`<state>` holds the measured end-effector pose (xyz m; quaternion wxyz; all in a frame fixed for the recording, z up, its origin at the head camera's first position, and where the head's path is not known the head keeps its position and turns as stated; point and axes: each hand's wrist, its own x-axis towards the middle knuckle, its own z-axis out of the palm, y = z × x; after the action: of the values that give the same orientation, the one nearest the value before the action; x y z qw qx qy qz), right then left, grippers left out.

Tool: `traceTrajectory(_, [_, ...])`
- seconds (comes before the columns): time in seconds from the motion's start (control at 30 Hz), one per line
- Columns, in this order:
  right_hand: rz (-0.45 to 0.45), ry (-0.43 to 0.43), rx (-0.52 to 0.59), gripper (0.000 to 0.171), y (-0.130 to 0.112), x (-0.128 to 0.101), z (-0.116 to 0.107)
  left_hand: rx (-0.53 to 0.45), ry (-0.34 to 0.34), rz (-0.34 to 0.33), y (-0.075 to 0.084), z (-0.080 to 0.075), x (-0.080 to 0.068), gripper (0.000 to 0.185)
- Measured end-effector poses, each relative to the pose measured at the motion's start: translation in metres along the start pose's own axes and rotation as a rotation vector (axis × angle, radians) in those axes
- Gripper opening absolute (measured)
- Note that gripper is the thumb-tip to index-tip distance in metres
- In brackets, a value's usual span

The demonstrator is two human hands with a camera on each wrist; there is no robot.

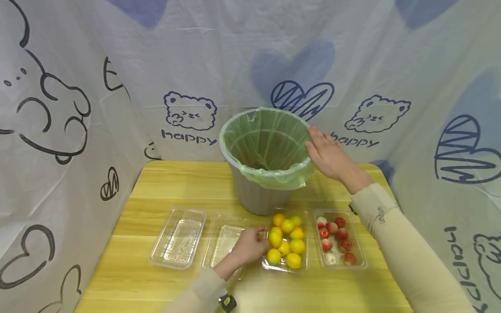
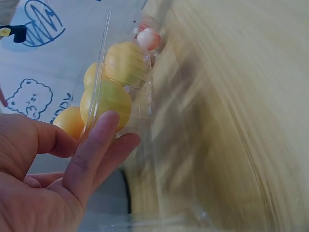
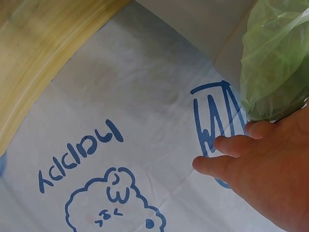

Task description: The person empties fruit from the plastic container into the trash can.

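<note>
My left hand [image 1: 249, 246] pinches the near-left edge of a clear plastic box [image 1: 282, 269] filled with several small yellow and orange fruits [image 1: 287, 226]. In the left wrist view the thumb lies on one side of the box's rim [image 2: 100, 72] and the fingers on the other. Beyond the boxes stands a grey bin [image 1: 252, 191] lined with a thin green bag [image 1: 270, 174], which folds over its rim. My right hand [image 1: 329, 153] rests against the bin's right rim, its fingers fairly straight. The right wrist view shows those fingers beside the bag [image 3: 275, 63].
Right of the yellow fruits, another clear box [image 1: 364, 264] holds several small red and whitish fruits [image 1: 342, 233]. Two more clear boxes stand to the left, one far left [image 1: 156, 256] and one [image 1: 209, 243] partly behind my left hand. Printed cloth [image 1: 235, 56] surrounds the wooden table [image 1: 133, 226].
</note>
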<state>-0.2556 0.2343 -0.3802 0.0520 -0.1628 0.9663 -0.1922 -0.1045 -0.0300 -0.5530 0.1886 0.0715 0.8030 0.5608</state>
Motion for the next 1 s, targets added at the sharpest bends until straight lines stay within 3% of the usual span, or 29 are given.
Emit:
traceTrajectory(0.5, [0.003, 0.005, 0.011, 0.075, 0.001, 0.0, 0.0, 0.022, 0.011, 0.011, 0.006, -0.035, -0.019, 0.06])
traceTrajectory(1.0, [-0.001, 0.01, 0.012, 0.074, 0.001, 0.001, 0.001, -0.004, 0.058, -0.05, 0.004, -0.085, -0.041, 0.06])
